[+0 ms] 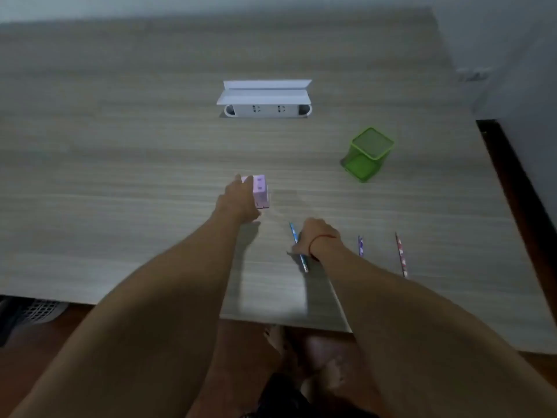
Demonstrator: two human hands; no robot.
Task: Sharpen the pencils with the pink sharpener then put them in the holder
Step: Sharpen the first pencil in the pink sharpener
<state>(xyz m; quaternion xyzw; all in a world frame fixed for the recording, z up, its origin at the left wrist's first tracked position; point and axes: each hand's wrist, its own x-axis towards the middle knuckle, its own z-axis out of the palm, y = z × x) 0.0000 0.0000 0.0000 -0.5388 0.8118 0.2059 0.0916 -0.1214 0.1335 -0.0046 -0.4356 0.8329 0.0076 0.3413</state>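
Observation:
A pink box-shaped sharpener point(259, 190) stands on the wooden table point(120, 146) near the middle. My left hand point(238, 200) grips it from the left side. My right hand point(316, 235) holds a blue patterned pencil point(303, 260) close to the table, its tip pointing away from me. Two more pencils lie to the right: a purple one point(360, 245), partly hidden by my forearm, and a pink one point(401, 254). A green mesh holder point(367, 153) stands upright at the right, apart from both hands.
A white socket box point(266, 99) with its lid flipped up sits in the table at the back centre. The table's front edge runs below my forearms, and its right edge lies just beyond the holder. My feet show on the floor below.

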